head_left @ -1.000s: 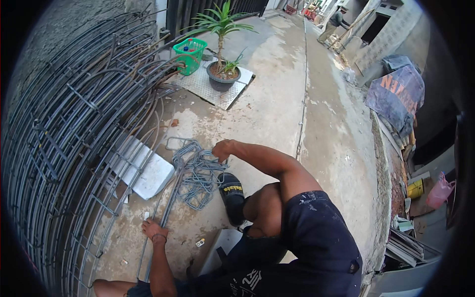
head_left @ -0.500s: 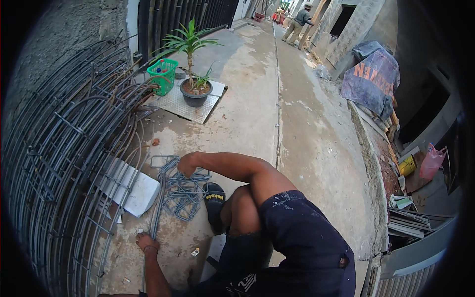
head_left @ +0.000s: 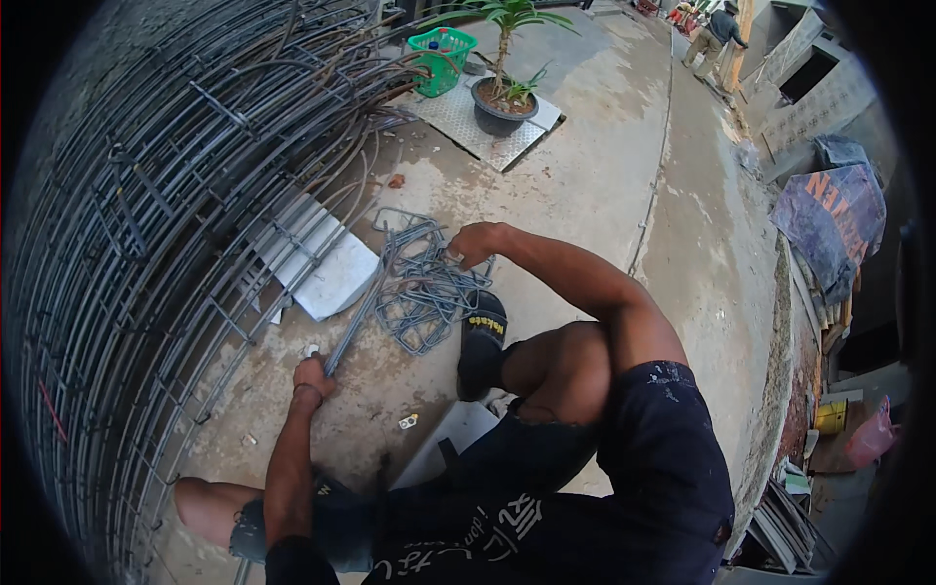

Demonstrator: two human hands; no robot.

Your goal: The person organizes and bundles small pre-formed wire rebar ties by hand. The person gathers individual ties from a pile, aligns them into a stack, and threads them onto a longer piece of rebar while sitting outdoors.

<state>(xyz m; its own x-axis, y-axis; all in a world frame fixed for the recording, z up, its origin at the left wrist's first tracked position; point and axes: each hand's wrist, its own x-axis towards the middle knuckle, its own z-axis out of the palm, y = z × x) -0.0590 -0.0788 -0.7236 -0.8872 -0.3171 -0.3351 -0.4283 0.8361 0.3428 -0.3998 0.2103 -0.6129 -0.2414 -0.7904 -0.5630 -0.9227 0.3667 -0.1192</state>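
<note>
A heap of bent steel stirrups (head_left: 421, 310) lies on the concrete in front of me. At its far right edge my right hand (head_left: 474, 244) is closed, its fingers curled down on a stirrup. My left hand (head_left: 314, 376) is closed around long thin steel bars (head_left: 353, 330), which run from beside the stirrups back toward me. A small whitish bit shows at its fingertips; I cannot make out what it is. My foot in a dark slipper (head_left: 482, 336) rests right beside the heap.
A large rebar cage (head_left: 161, 205) fills the left side. A pale slab (head_left: 336, 278) lies partly under its bars. Farther off stand a potted plant (head_left: 502, 122) and a green basket (head_left: 444, 60). A person (head_left: 717, 41) stands up the lane. A tarp-covered pile (head_left: 829, 229) lies right.
The view has swung, so the scene sits farther right and the left rebar shows more. My right hand has shifted to the heap's right edge; my left hand is nearer the heap along the bars.
</note>
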